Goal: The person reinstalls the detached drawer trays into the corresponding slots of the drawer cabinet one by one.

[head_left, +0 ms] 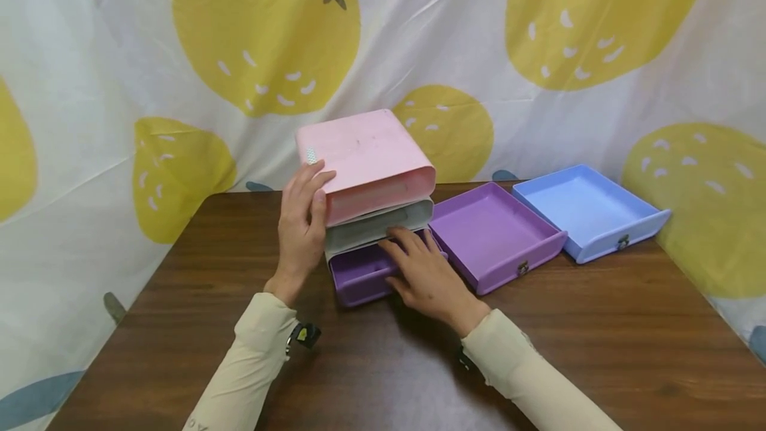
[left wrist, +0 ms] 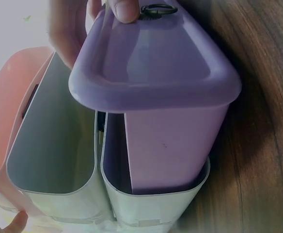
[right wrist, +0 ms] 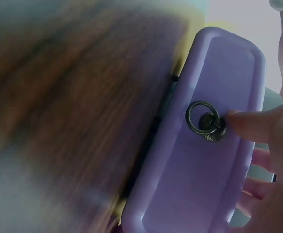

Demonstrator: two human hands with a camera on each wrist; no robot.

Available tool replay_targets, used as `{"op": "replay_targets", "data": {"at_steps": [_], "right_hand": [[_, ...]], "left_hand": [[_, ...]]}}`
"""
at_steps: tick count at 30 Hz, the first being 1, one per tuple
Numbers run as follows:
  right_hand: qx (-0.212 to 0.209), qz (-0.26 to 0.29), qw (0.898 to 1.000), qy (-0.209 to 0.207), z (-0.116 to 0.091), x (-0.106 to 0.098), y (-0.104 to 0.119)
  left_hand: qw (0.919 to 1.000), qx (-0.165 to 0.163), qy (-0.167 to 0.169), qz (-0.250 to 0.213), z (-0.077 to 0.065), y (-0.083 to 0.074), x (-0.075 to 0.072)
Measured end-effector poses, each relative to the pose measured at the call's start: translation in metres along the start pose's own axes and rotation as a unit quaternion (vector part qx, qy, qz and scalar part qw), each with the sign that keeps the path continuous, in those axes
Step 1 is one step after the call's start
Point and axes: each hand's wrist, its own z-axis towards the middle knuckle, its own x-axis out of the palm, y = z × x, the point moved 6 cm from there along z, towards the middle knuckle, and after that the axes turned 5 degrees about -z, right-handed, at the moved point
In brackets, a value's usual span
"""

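- The purple drawer point(head_left: 359, 292) sat partway out of the bottom case point(left wrist: 151, 208), beneath the grey case point(head_left: 359, 230) and the pink case point(head_left: 365, 145), both without drawers.
- The right hand point(head_left: 427, 278) gripped its front, thumb beside the ring pull point(right wrist: 212, 127), other fingers hooked over the upper edge.
- The left hand point(head_left: 302, 218) lay against the pink case's left side, fingers loosely extended, seemingly steadying the stack.
- A second purple drawer point(head_left: 497, 231) and a blue drawer point(head_left: 592, 208) lay to the right on the table point(head_left: 371, 378).
- The step looked like sliding the bottom drawer; in or out could not be told. The next move probably called for a level, straight slide with the stack braced.
- The drawer's back end was hidden inside its case; the right wrist view blurred at left, and the left wrist view cut off the right hand.
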Motion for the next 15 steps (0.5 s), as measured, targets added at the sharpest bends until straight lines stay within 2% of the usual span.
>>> {"op": "replay_targets", "data": {"at_steps": [15], "right_hand": [[0.011,-0.011,1.000,0.007,0.0090,0.0092,-0.0023]], "left_hand": [[1.0000,-0.002,0.006,0.000,-0.0010,0.0016,-0.0010]]}}
